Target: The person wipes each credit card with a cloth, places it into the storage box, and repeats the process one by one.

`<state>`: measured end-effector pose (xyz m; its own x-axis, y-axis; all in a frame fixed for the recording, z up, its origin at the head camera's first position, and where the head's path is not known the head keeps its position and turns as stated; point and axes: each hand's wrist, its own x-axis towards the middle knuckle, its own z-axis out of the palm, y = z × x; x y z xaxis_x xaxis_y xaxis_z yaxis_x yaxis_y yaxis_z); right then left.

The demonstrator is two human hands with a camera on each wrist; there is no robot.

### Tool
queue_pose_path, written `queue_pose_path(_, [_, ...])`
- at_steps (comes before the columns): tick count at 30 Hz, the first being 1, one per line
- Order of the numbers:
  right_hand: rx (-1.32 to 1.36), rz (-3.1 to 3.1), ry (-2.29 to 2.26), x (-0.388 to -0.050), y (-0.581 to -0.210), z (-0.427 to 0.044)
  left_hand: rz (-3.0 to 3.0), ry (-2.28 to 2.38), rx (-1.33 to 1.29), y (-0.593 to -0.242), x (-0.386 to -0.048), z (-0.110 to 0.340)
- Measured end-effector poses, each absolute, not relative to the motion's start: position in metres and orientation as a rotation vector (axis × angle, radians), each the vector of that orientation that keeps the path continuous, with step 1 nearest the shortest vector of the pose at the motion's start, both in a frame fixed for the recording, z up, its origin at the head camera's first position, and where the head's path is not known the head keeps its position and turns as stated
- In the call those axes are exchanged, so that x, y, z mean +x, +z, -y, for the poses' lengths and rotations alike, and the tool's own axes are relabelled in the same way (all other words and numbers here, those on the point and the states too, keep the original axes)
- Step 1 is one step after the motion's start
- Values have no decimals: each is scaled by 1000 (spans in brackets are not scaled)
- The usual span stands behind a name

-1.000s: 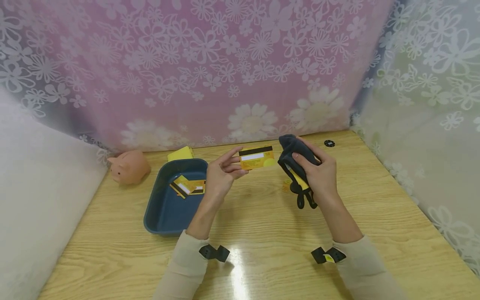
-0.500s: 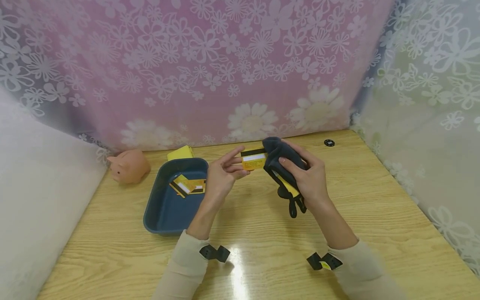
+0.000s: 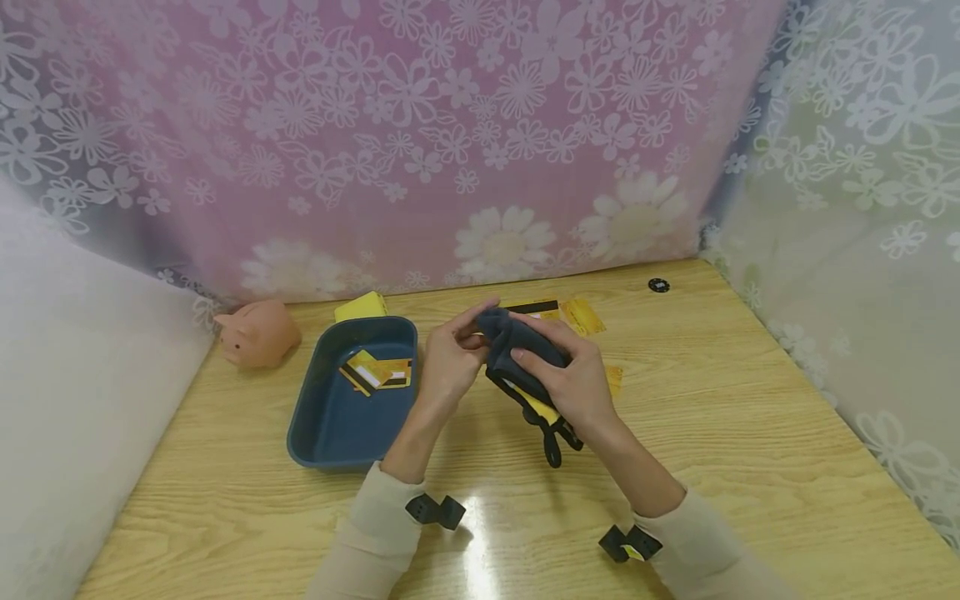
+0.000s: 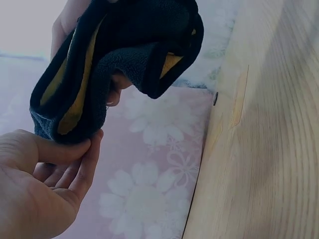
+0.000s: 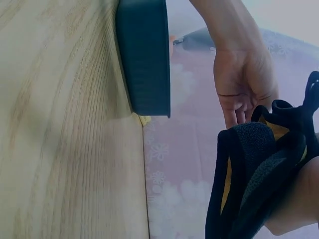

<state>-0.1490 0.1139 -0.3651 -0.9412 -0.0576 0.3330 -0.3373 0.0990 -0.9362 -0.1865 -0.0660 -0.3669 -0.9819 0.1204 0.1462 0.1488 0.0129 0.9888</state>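
A dark blue fleece pouch (image 3: pixel 525 354) with yellow lining and black cord loops hangs above the wooden table, in both hands. My right hand (image 3: pixel 576 379) grips its body, thumb on the near side. With thumb and fingertip, my left hand (image 3: pixel 444 367) pinches the pouch's left end. The left wrist view shows yellow lining along the open folds of the pouch (image 4: pixel 124 69). Just behind the pouch in the head view is a yellow card (image 3: pixel 534 307) with a black stripe, partly hidden. Beside it lies another yellow card (image 3: pixel 583 317); a third card (image 3: pixel 615 381) peeks out by the right hand.
At the left stands a blue plastic bin (image 3: pixel 337 437) holding several yellow cards (image 3: pixel 367 372). A yellow block (image 3: pixel 361 307) sits behind it, and a pink piggy bank (image 3: pixel 258 333) to its left. A black round chip (image 3: pixel 659 286) lies near the table's back right corner.
My right hand has carried the pouch leftward to my left hand, which now pinches it. The pouch now partly covers the striped card. Two cards at the right have come into view.
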Motion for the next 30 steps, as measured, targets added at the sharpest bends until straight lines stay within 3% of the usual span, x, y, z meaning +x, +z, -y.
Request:
queue_pose_path(11, [319,2169,1878,-152,-365,-120,2233,-2168,-283,-366,-182,65])
queue_pose_path(30, [-110,2100,1961,-165,-359,-166,2205,-2177,-242,-353,-186,95])
